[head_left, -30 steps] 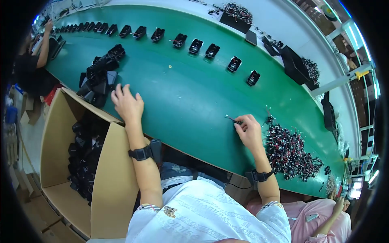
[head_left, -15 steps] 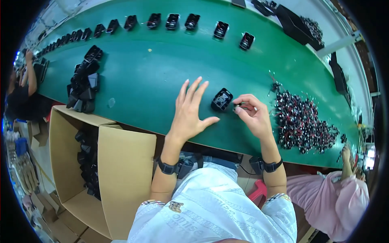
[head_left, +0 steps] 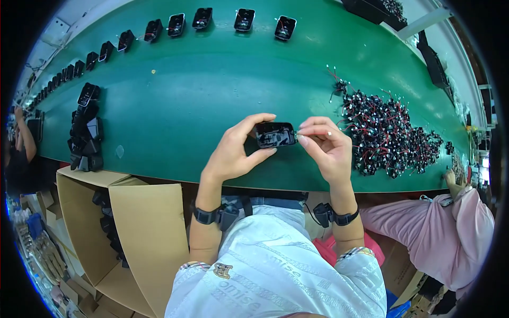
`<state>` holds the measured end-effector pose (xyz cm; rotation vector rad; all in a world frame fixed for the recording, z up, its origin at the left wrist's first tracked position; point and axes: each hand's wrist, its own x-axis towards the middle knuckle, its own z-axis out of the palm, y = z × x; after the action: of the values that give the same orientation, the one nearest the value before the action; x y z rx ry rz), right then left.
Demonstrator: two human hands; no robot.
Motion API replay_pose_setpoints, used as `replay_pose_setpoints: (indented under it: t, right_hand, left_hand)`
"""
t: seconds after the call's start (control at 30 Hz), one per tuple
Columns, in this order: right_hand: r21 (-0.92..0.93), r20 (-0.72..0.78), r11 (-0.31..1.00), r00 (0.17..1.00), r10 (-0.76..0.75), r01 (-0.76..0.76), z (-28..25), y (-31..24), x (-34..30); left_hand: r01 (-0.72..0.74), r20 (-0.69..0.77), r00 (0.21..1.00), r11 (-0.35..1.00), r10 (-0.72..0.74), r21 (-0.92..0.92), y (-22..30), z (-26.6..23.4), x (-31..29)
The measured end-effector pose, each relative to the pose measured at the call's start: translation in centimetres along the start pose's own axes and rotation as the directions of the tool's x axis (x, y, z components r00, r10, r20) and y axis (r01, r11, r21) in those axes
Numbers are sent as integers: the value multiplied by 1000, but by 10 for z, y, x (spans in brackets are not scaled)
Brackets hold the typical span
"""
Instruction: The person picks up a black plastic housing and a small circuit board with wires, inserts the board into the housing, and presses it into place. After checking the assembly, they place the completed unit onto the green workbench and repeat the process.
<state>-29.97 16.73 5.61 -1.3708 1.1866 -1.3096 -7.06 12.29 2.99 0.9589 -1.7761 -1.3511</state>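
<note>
My left hand (head_left: 231,152) grips a black plastic housing (head_left: 275,135) between thumb and fingers, its open side facing up with pale and dark details inside. The housing is held just over the green table (head_left: 185,114). At its right end my right hand (head_left: 330,151) is closed in a pinch on a small wired part, mostly hidden by the fingertips; a small white piece shows at the fingers. To the right of that hand lies a large pile of small black wired parts (head_left: 387,138) with red leads and white plugs.
Along the far side runs a curved row of black housings (head_left: 203,19). A heap of black housings (head_left: 86,130) stands at the left. An open cardboard box (head_left: 149,241) at the table's near edge holds more. Other people sit at both sides; one wears pink clothing (head_left: 424,233).
My left hand, spread before, has taken hold of the housing and turned it sideways. My right hand still pinches the wired part, now at the housing's end. The whole view has shifted.
</note>
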Motion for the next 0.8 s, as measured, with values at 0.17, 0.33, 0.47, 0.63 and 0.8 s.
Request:
replay_pose_setpoints:
  t: [0.17, 0.33, 0.47, 0.63, 0.8]
  right_hand:
    - [-197, 51, 962, 982, -184, 190, 5, -24, -6]
    - [-350, 229, 872, 934, -273, 341, 8, -34, -6]
    - [-323, 228, 861, 915, -332, 392, 12, -33, -7]
    - [-362, 202, 805, 883, -424, 470, 24, -33, -11]
    - [-382, 158, 815, 900, -407, 436, 32, -32, -14]
  left_hand:
    - [-66, 61, 993, 915, 98, -399, 0, -6, -12]
    - [-162, 90, 969, 865, 232, -475, -7, -5, -16]
    - [-103, 59, 981, 759, 183, -643, -11, -1, -23]
    - [-45, 51, 990, 636, 131, -771, -18, 5, -24]
    - [-92, -10, 990, 600, 139, -795, -26, 13, -24]
